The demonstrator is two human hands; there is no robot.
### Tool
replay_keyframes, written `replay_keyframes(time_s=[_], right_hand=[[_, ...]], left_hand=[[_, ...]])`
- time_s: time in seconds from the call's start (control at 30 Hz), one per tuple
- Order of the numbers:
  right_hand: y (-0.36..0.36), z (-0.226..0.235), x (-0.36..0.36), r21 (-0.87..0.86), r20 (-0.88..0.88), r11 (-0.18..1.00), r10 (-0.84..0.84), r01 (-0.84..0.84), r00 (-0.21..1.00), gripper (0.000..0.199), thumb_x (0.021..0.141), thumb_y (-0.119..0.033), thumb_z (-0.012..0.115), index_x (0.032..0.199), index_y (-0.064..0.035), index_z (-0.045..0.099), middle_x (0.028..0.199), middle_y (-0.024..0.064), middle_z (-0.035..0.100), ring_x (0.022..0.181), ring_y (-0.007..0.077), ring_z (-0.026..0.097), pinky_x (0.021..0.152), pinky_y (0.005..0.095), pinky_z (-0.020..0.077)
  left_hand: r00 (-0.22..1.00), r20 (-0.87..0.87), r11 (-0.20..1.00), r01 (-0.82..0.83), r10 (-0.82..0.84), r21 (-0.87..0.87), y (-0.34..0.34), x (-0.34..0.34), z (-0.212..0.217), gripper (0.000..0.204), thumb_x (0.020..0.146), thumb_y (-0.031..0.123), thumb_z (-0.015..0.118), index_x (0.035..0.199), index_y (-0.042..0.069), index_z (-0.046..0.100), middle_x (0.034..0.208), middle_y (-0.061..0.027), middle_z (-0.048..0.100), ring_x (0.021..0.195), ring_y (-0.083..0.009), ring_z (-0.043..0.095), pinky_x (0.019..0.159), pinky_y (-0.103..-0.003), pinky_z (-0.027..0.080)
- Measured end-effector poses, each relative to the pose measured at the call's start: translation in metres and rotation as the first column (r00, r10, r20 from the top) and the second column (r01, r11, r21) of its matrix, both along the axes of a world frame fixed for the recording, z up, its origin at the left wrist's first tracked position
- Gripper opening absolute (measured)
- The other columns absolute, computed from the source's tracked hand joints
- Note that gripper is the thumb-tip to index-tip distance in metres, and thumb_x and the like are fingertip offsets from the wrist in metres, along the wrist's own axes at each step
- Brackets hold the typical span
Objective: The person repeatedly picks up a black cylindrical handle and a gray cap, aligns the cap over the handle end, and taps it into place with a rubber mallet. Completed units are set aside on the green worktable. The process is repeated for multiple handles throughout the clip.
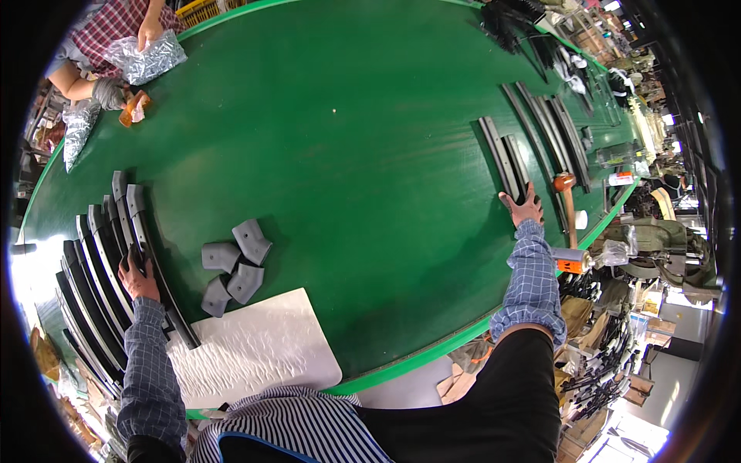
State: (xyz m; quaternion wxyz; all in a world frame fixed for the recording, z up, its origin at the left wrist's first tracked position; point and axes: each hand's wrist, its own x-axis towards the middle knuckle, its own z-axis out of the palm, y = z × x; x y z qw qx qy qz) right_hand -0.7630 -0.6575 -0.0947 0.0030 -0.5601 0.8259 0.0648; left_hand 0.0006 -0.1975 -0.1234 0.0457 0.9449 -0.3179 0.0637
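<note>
At the left lies a row of long black bars (99,245), several with a sleeve-like piece on the far end. My left hand (139,279) rests on the bars at the row's right side, its fingers spread. Across the table, two short black bars (500,154) lie side by side. My right hand (526,210) is at their near ends, with the thumb on one side and fingers on the other, closed about them. Several grey angled connectors (245,284) lie in a group to the right of my left hand.
A white textured sheet (262,347) covers the near left edge. More dark bars (549,131), an orange-headed mallet (568,202) and an orange-labelled can (571,261) lie at the right. At the far left, a co-worker's gloved hand (110,94) is by a clear bag of hardware (150,62).
</note>
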Motion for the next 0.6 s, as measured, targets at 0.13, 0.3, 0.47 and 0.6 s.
replay_keyframes(time_s=[0.13,0.3,0.47,0.6], right_hand=[[0.029,-0.019,0.027,-0.066,-0.053,0.991,0.117,-0.12,0.992,0.094,0.078,-0.082,0.051,0.155,-0.0446,0.012,0.139,0.0306,0.039,0.126,0.048,0.042,0.102,0.0617,0.0335],[0.118,-0.028,0.105,-0.176,-0.106,0.927,0.317,-0.332,0.942,0.08,0.088,-0.067,0.054,0.154,-0.0439,0.016,0.137,0.0316,0.04,0.123,0.0479,0.044,0.1,0.0622,0.0359],[0.21,-0.02,0.177,-0.231,-0.046,0.851,0.475,-0.472,0.879,0.062,0.089,-0.047,0.061,0.143,-0.0194,0.044,0.133,0.0242,0.045,0.124,0.043,0.04,0.103,0.0592,0.0333],[0.258,0.007,0.212,-0.026,-0.038,0.744,0.667,-0.668,0.744,0.05,0.087,-0.028,0.067,0.127,-0.0025,0.051,0.109,0.0149,0.062,0.093,0.0269,0.063,0.083,0.0388,0.0549]], left_hand=[[0.987,0.094,0.985,0.139,-0.13,-0.101,0.003,-0.029,0.007,0.056,0.087,0.017,0.068,0.139,0.013,0.05,0.134,-0.0223,0.047,0.125,-0.0403,0.043,0.108,-0.049,0.036],[0.91,-0.103,0.892,0.363,-0.402,-0.269,0.014,-0.132,0.028,0.066,0.074,0.01,0.074,0.137,0.01,0.051,0.137,-0.0233,0.042,0.126,-0.0444,0.04,0.108,-0.052,0.034],[0.789,-0.229,0.811,0.495,-0.57,-0.313,0.042,-0.199,0.067,0.06,0.075,0.014,0.075,0.131,0.01,0.055,0.136,-0.0223,0.042,0.128,-0.043,0.037,0.107,-0.053,0.034],[0.538,-0.412,0.675,0.529,-0.735,-0.514,0.071,-0.213,0.094,0.042,0.08,0.009,0.071,0.12,0.004,0.061,0.12,-0.0186,0.054,0.117,-0.0398,0.049,0.1,-0.047,0.042]])
